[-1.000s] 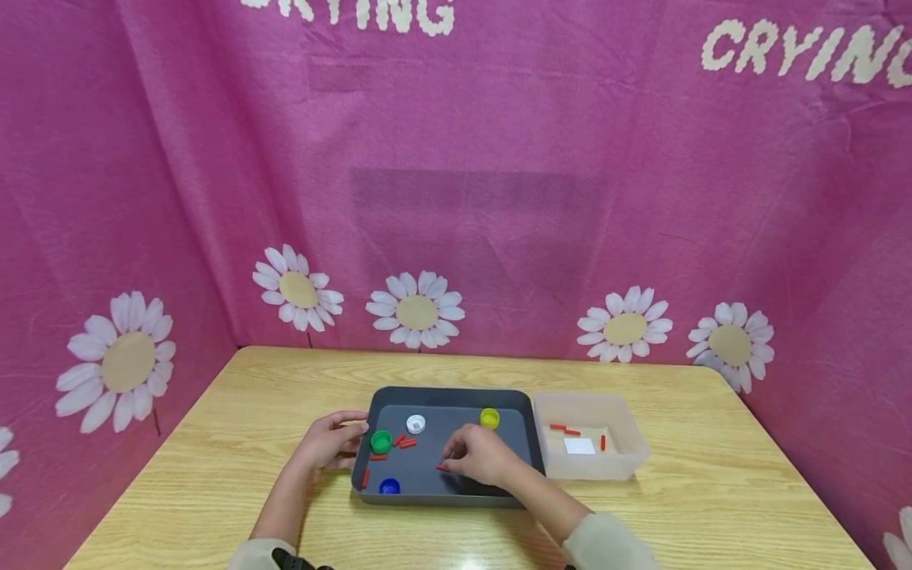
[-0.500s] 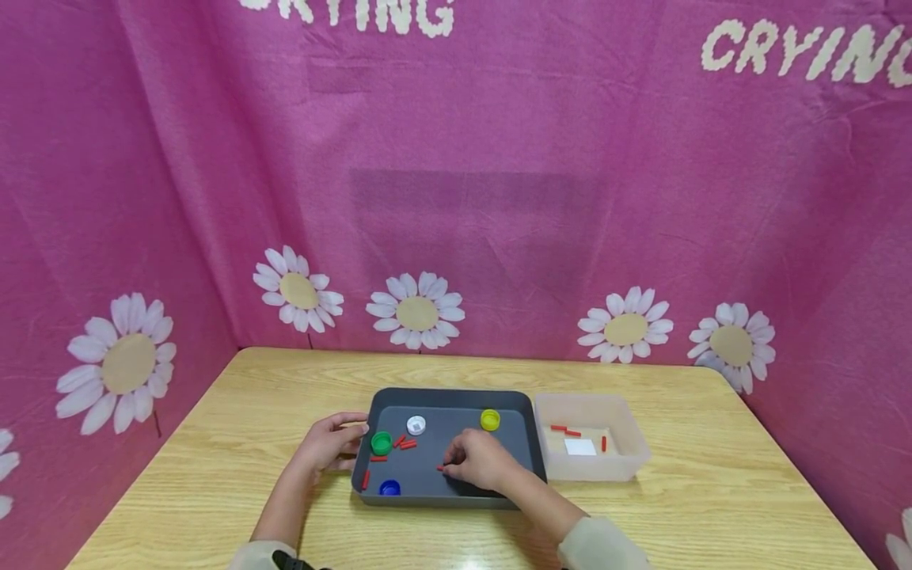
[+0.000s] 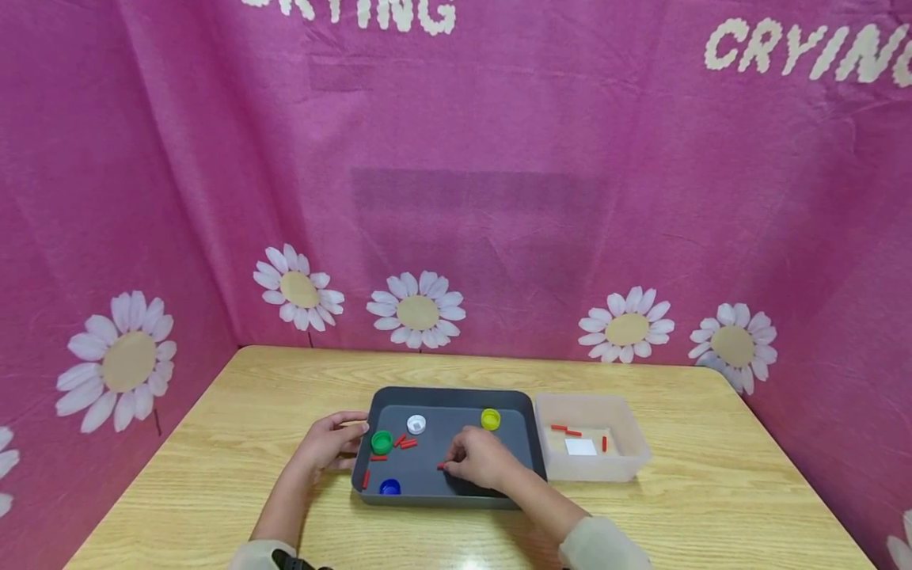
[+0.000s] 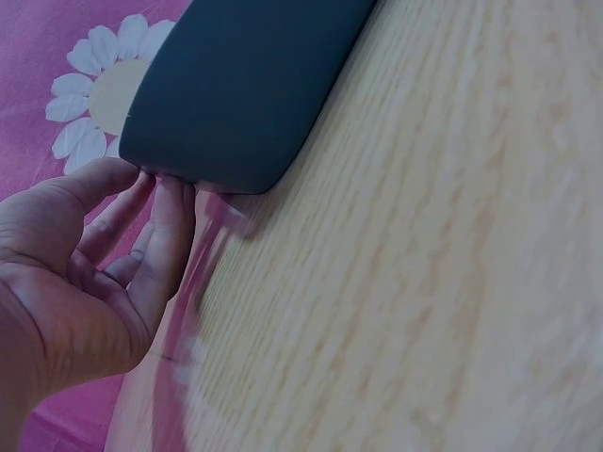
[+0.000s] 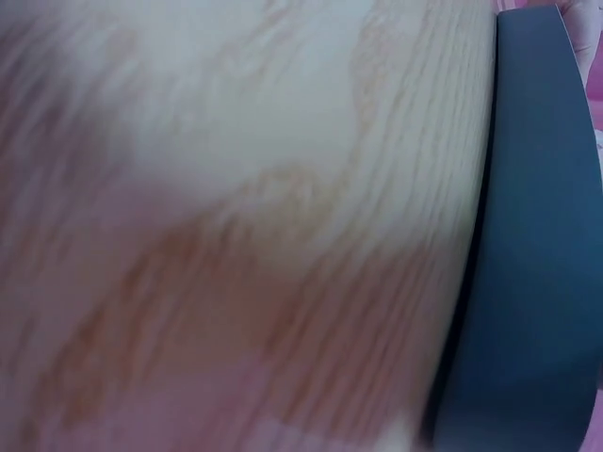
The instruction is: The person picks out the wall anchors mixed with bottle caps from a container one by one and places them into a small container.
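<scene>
A dark grey tray (image 3: 470, 500) lies on the table. My left hand (image 3: 328, 445) is at its left end, with fingertips touching the outside of the wall; in the left wrist view the fingers (image 4: 168, 226) are fairly straight against the tray. Over the tray's right half, my right hand (image 3: 479, 459) pinches a short red stick (image 3: 440, 466) between thumb and fingertips, low over the tray floor. Several more red sticks (image 3: 408, 445) lie in the left half, around a green cap (image 3: 381, 442). The right wrist view shows the tray's side wall but not the working fingers.
Inside the tray are also a white cap (image 3: 416, 425), a blue cap (image 3: 389, 488) and a yellow cap (image 3: 490, 419). Against its right side stands a translucent box (image 3: 630, 467) holding 3 red sticks and a white card (image 3: 580, 447). A pink curtain (image 3: 484, 237) hangs behind the table.
My right hand has shifted very slightly, still pinching the red stick at nearly the same place. My left hand stays against the tray's left end.
</scene>
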{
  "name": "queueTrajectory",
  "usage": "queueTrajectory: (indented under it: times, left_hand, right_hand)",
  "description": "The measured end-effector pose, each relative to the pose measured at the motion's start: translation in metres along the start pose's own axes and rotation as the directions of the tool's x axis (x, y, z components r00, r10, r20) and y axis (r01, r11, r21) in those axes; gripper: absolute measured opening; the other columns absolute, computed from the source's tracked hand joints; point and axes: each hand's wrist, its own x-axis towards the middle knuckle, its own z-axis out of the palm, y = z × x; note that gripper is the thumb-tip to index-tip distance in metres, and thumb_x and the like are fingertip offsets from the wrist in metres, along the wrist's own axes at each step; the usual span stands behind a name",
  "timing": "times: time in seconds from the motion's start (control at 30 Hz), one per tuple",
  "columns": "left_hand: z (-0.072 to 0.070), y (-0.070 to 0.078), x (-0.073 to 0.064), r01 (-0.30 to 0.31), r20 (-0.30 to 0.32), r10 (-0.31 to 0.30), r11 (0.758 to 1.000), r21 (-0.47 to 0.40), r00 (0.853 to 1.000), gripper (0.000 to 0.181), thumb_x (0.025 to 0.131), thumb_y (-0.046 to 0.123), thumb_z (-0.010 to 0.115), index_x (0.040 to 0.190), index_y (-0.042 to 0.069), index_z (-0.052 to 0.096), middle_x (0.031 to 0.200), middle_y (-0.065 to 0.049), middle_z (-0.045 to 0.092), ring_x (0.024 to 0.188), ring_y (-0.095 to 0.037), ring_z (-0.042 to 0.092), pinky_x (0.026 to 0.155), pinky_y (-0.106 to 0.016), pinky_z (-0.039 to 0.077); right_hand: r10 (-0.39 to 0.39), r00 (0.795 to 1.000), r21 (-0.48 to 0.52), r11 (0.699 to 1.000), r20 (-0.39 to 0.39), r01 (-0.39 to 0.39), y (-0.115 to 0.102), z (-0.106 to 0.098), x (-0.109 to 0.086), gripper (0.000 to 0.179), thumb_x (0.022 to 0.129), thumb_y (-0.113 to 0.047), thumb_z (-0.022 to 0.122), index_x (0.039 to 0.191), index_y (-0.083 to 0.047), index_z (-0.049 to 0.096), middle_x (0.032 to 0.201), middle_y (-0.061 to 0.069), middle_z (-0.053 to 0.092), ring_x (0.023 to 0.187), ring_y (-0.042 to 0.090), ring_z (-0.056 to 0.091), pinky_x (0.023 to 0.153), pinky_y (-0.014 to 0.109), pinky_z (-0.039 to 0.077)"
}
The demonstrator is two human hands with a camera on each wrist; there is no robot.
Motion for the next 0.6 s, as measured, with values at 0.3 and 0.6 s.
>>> queueTrajectory:
  times: [0.3, 0.6]
  left_hand:
    - [0.001, 0.000, 0.001, 0.001, 0.003, -0.001, 1.000, -0.002, 1.000, 0.040, 0.090, 0.018, 0.060, 0.127, 0.002, 0.054, 0.087, -0.002, 0.067, 0.071, -0.014, 0.066, 0.061, -0.032, 0.056]
    - [0.001, -0.001, 0.001, 0.001, -0.008, 0.000, 1.000, 0.024, 1.000, 0.039, 0.090, 0.019, 0.060, 0.125, 0.002, 0.055, 0.089, -0.006, 0.069, 0.072, -0.015, 0.066, 0.063, -0.033, 0.057]
  right_hand:
    - [-0.005, 1.000, 0.009, 1.000, -0.006, 0.005, -0.002, -0.011, -0.003, 0.004, 0.078, -0.012, 0.072, 0.075, -0.010, 0.070, 0.077, -0.002, 0.057, 0.069, 0.005, 0.053, 0.060, 0.019, 0.044]
    - [-0.018, 0.999, 0.008, 1.000, -0.045, 0.019, -0.003, -0.029, -0.008, 0.007, 0.080, -0.013, 0.071, 0.078, -0.006, 0.070, 0.076, -0.002, 0.059, 0.067, 0.006, 0.051, 0.059, 0.020, 0.043]
